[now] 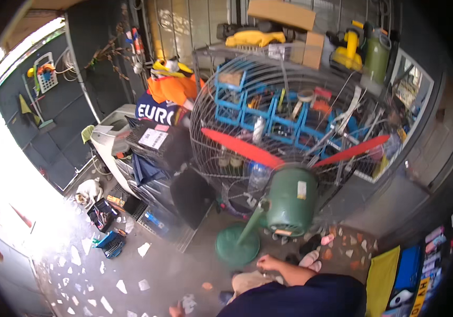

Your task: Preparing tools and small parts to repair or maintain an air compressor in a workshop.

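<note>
A large green fan (292, 195) with red blades and a round wire guard stands in front of me, its green base (238, 244) on the floor. My right hand (270, 262) is below the fan motor, just right of the base and apart from it. Its fingers look curled, with nothing visible in them. At the lower edge my left hand (176, 310) shows only in part, over the speckled floor (147, 269). The fingers I can see there are apart, and no object shows in them.
Behind the fan, a rack holds blue bins (284, 127) and tools. Black crates (157, 140) stand to its left. A dog (89, 191) lies near open toolboxes (111, 244). Pink slippers (311, 260) lie right of the base; a yellow cloth (382, 280) hangs at lower right.
</note>
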The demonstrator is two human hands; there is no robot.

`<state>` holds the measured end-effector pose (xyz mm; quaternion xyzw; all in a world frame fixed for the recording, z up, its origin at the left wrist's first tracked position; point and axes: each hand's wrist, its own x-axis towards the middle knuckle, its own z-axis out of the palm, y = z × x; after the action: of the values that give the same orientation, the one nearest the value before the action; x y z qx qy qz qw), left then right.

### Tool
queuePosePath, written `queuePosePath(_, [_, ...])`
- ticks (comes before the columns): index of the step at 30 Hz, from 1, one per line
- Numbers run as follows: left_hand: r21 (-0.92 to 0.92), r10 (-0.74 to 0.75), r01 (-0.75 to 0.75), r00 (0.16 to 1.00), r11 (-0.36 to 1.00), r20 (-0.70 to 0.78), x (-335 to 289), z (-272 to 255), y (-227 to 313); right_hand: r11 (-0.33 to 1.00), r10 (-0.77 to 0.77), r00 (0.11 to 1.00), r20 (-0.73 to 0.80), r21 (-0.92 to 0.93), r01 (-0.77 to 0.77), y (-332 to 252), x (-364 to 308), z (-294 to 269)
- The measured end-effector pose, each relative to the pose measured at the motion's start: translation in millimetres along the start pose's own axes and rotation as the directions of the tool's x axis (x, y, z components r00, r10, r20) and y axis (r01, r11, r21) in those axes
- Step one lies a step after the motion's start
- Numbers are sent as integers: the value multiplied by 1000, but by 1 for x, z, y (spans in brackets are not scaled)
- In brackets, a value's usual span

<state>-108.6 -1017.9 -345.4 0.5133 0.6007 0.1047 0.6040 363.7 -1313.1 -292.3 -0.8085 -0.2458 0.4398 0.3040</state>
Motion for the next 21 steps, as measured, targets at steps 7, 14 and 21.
queuePosePath(7, [296, -24, -21, 989, 955, 147, 32, 47, 100, 963, 194, 964, -182, -152, -222, 29, 0, 9])
queuePosePath(14, [826, -32, -441, 876, 351, 481, 81, -25, 113, 940, 337, 903, -267, 35, -340, 24, 0, 53])
queuePosePath(21, [593, 81, -802, 588, -78, 805, 193, -91, 132, 933, 360, 726, -586, 246, -264, -44, -7, 72])
